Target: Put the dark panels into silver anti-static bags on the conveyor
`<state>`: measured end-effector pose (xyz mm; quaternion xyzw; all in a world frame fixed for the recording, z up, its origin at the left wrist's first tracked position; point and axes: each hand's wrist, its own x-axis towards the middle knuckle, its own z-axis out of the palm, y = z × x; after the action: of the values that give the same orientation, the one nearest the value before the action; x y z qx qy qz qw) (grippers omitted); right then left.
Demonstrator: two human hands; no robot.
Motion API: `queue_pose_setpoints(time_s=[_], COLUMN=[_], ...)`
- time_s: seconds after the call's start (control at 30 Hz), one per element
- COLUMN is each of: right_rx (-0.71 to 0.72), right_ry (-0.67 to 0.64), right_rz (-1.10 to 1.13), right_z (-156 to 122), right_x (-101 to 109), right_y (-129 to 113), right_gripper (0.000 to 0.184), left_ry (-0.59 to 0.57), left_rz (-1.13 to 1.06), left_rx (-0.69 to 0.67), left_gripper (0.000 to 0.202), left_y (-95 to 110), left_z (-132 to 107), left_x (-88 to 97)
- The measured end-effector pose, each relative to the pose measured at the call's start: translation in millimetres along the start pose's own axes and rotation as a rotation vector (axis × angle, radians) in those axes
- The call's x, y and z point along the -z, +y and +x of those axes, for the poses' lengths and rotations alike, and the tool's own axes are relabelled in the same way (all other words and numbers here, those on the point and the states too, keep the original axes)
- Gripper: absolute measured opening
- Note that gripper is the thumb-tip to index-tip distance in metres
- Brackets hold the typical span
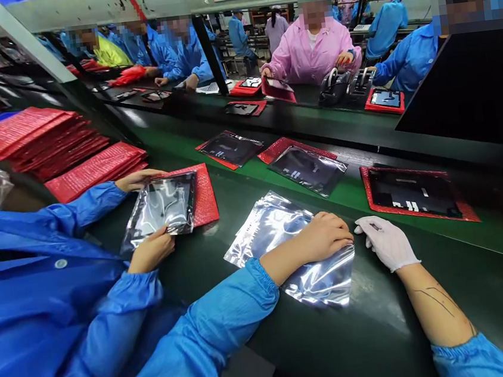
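A pile of shiny clear plastic bags (256,236) lies fanned out on the dark bench in front of me. My left hand (323,236), bare, rests over the pile with its fingers curled together at the right edge of a bag; the fingertips are partly hidden. Just right of the bags, my right hand (385,240) wears a white glove. Its fingers are loosely bent and apart, and nothing shows in them. Beyond my hands, on the green belt, a dark tablet-like panel in a clear bag (307,167) lies partly over a red bubble-wrap pouch (285,146).
At left, a co-worker's hands (152,250) hold a bagged dark panel (167,200) and a red pouch (205,196). Stacks of red pouches (44,138) stand behind. More bagged panels (414,192) lie along the belt. A black screen-like board (470,93) juts in at right.
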<state>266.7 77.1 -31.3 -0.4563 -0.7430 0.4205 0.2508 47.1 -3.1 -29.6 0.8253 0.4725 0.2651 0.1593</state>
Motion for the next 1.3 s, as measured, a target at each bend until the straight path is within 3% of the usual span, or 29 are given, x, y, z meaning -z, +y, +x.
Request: queue_pose_setpoints(time_s=[0.37,0.57,0.73,0.83,0.9,1.0,1.13,1.3], right_rx=[0.029,0.033,-0.05,-0.118,-0.122,-0.244,-0.496,-0.61], right_ry=[0.007,-0.008,0.141,0.316,0.483,0.663,0.605,0.459], right_rz=[0.015,-0.01,0.147,0.205,0.085,-0.254,-0.418,-0.347], right_z=[0.6,1.7,7.5,26.7,41.5,54.7,62.5,77.4], right_x=[-0.2,2.6,-10.8,-10.2,6.3,51.3,106.9,130.5], right_y=[0.9,1.6,4.0,10.5,17.5,27.0,36.0,24.8], right_gripper=[0.046,0.041,0.041,0.04,0.032,0.033,0.046,0.047], left_ry=[0.109,0.034,0.036,0.074,0.061,0.051,0.055,0.085], left_rz=[-0.103,-0.117,-0.082,-0.068,-0.07,-0.076,-0.053,-0.021], left_rx=[0.035,0.031,0.01,0.024,0.033,0.06,0.081,0.029], left_gripper=[0.014,0.011,0.027,0.032,0.033,0.035,0.04,0.047], left_y=[0.2,-5.1,0.2,-5.7,-12.4,-16.9,-16.1,-24.0], left_z=[1.4,2.6,-0.4,-0.8,0.8,3.2,4.3,7.3], left_x=[-1.7,-1.9,2.1,0.5,-1.6,-2.5,-0.3,-1.6])
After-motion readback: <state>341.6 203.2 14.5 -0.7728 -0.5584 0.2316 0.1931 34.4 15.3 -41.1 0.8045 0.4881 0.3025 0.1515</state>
